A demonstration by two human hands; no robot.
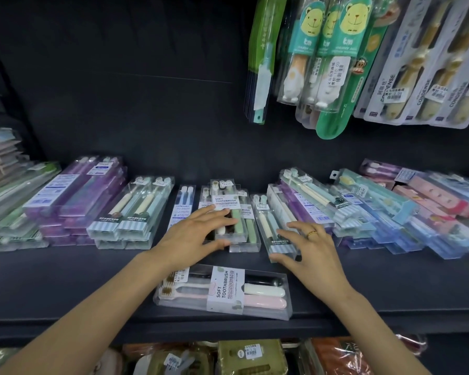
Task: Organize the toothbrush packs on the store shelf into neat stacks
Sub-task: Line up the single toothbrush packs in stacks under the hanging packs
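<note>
Toothbrush packs [229, 212] in clear, glossy rigid plastic, long flat boxes with white paper label bands, ranged along a matte dark shelf [65, 280]. Centre stack topped by a "SOFT TOOTHBRUSH" box holding white, black and green handles. Left hand [192, 235] reaching over that stack, fingers spread and loosely bent: fingertips touching the label end on top, thumb against the near front edge. Not closed around it.

Just right of centre, a narrow striped-base pack [275, 228] with cream and pale blue handles, lying angled. Right hand [309, 250] over its near end, fingers splayed, thumb tip touching the front corner, index finger resting along its right side. Gold ring [312, 234] on one finger. Grip not closed here either.

Loose pack [222, 292] lying crosswise near the shelf's front edge, between and below both wrists, touched by neither hand: black, cream and pink handles, bristles to the left, label reading sideways.

Left side: purple-tinted boxes [76, 196] stacked squarely; beside them striped-base boxes [132, 212] in a tidy pile. Right side: blue and pink packs [390, 217] heaped askew, overlapping at angles.

Above right: hanging blister cards with yellow bear print [333, 50], shiny curved plastic. Lower shelf: soft-looking olive and orange packets [252, 357], contents unclear.
</note>
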